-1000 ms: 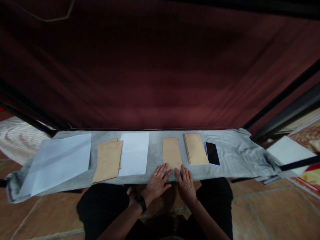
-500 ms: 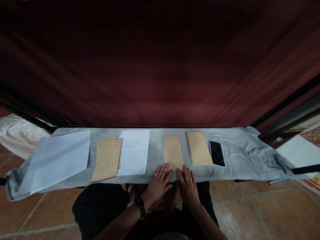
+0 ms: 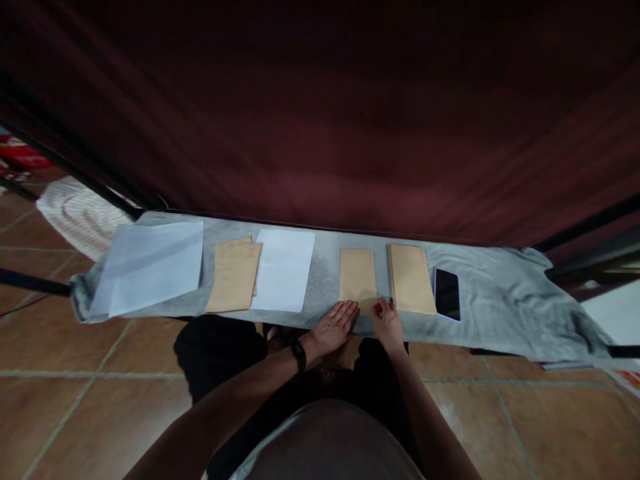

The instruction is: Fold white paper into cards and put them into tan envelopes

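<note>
A brown kraft envelope (image 3: 358, 273) lies on the grey cloth in front of me. Across its lower left edge my left hand (image 3: 334, 327) rests flat, fingers stretched out, a dark band on the wrist. My right hand (image 3: 387, 325) is at the envelope's lower right corner with its fingers curled together. Whether those fingers pinch the paper edge is hidden. Just right of that hand lies a stack of brown envelopes (image 3: 412, 279), its lower edge close to my knuckles.
The grey cloth (image 3: 500, 293) covers a narrow bench. A phone (image 3: 447, 295) lies right of the stack. To the left are a white sheet (image 3: 285, 270), overlapping brown envelopes (image 3: 234, 277) and large white sheets (image 3: 157, 267). A dark red curtain (image 3: 320, 147) hangs behind.
My right hand has gone from lying flat to curled fingers at the envelope's lower right corner. My left hand stays flat, now turned more sideways. The view has shifted and tilted.
</note>
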The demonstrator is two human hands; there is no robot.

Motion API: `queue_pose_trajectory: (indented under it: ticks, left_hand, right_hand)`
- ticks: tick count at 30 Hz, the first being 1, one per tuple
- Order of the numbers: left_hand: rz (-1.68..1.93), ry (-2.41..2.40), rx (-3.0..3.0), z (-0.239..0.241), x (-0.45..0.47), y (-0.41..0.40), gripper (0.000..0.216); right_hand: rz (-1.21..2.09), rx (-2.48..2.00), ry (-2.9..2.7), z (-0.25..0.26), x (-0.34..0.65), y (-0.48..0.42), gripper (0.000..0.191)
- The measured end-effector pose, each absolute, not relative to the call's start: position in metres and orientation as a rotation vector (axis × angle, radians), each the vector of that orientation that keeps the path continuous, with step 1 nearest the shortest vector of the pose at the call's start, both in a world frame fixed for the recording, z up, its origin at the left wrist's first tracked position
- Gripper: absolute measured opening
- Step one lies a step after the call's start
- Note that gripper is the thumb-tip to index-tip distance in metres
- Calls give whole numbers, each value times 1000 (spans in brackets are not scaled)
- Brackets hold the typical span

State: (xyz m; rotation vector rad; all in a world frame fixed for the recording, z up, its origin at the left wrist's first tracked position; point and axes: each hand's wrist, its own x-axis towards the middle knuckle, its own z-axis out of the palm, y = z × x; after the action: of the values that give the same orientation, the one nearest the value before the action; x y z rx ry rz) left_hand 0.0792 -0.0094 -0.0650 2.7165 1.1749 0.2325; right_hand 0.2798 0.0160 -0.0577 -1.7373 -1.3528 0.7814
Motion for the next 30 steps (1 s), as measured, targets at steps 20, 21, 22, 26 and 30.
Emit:
queue_pose_trajectory:
  ticks: [20,21,22,26,30]
  left_hand:
    - [1023,1528,1586,-58,88,-16,57]
    - [1115,1511,1310,-57,90,-13,56]
    - [1165,1469,1061,-56,91,-10,54]
    - [1168,1345,590,-48,92,4,49]
    - [1139,1277,599,-40,91,9,47]
  right_hand:
    - [1379,-1229,-641,-50,263,6,47]
    - [1404,-1213,-629,-47,264,5,46]
    - [1430,-1195,-616,-45,264,4,45]
    - [1490,-1142,-565,-41,262,1,42]
    - [1489,-1145,-464,-46,258,1,36]
